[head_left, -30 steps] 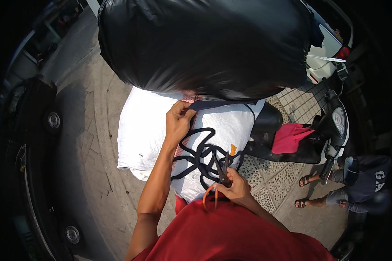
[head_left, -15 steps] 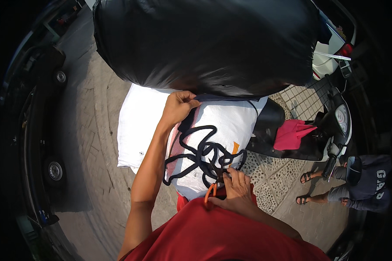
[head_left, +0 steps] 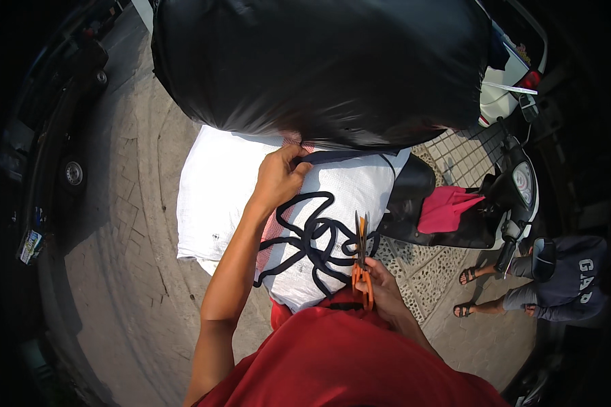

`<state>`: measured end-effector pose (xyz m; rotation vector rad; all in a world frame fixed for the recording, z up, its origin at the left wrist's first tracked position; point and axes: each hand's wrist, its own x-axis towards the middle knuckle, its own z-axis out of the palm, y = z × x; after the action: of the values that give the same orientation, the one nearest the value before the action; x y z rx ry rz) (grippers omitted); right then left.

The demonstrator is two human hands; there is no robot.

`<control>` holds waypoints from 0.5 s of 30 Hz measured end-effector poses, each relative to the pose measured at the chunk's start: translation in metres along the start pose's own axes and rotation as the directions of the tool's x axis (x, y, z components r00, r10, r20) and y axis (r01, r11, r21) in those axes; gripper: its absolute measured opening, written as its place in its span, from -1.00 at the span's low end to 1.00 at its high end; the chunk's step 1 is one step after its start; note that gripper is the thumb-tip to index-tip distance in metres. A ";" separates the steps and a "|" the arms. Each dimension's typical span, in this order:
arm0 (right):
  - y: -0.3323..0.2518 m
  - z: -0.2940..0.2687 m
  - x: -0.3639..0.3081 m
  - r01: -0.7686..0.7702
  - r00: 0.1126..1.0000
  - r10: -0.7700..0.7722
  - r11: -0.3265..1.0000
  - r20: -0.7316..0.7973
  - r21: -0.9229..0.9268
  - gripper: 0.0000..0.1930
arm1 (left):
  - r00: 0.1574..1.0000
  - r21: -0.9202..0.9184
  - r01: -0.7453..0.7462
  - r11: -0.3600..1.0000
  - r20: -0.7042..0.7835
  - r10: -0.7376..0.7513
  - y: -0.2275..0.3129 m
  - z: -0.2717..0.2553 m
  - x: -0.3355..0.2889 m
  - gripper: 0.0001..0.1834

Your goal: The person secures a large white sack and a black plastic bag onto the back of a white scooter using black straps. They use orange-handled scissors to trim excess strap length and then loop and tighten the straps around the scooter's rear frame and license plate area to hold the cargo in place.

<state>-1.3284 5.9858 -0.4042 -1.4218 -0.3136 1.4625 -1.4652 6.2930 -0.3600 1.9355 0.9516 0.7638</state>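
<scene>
My left hand (head_left: 278,178) pinches the end of a flat dark strap (head_left: 343,157) at the lower edge of a big black plastic bundle (head_left: 319,74). Under that bundle lies a bulging white woven sack (head_left: 214,193) with reddish stripes. A dark cord (head_left: 310,234) rests in loose loops on the sack, below my left hand. My right hand (head_left: 385,290), close to my body, is closed round scissors with orange handles (head_left: 362,275). Their blades point away from me and stand slightly apart, beside the cord's right-hand loops. Part of the strap is hidden by my left fingers.
The sack sits against a motorbike (head_left: 407,227), whose handlebar and mirror reach out to the right. A pink cloth (head_left: 448,209) lies on the bike. Someone in a dark top (head_left: 574,278) stands at the right. A dark vehicle (head_left: 47,183) is parked at the left.
My right hand has turned the scissors from a tilt over the cord to pointing straight away, a little farther right. My left hand still pinches the strap, slightly nearer me.
</scene>
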 end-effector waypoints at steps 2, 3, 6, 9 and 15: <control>-0.014 -0.011 -0.007 -0.052 0.999 0.049 0.977 0.017 0.209 -0.32 | 1.000 0.044 -0.024 0.999 -0.011 0.024 0.013 0.006 -0.006 -0.77; -0.023 -0.015 -0.013 -0.031 0.997 0.009 0.951 0.072 0.307 -0.28 | 0.992 0.065 -0.117 0.991 -0.042 0.119 0.020 0.012 -0.013 -0.78; -0.054 -0.027 -0.023 0.076 0.944 -0.195 0.915 0.268 0.397 -0.28 | 0.974 0.175 -0.155 0.972 -0.136 0.180 0.037 0.034 -0.037 -0.80; -0.069 -0.037 -0.015 0.063 0.894 -0.197 0.945 0.403 0.322 -0.24 | 0.980 0.015 -0.036 0.999 -0.193 0.038 0.045 0.047 -0.056 -0.83; -0.063 -0.034 0.030 -0.363 0.728 0.046 0.872 0.684 0.328 -0.34 | 0.968 -0.206 -0.032 0.978 -0.249 -0.021 0.045 0.044 -0.065 -0.87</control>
<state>-1.2633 6.0216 -0.3828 -0.5325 -0.2275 2.0565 -1.4501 6.2044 -0.3513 1.6863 0.9722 1.0870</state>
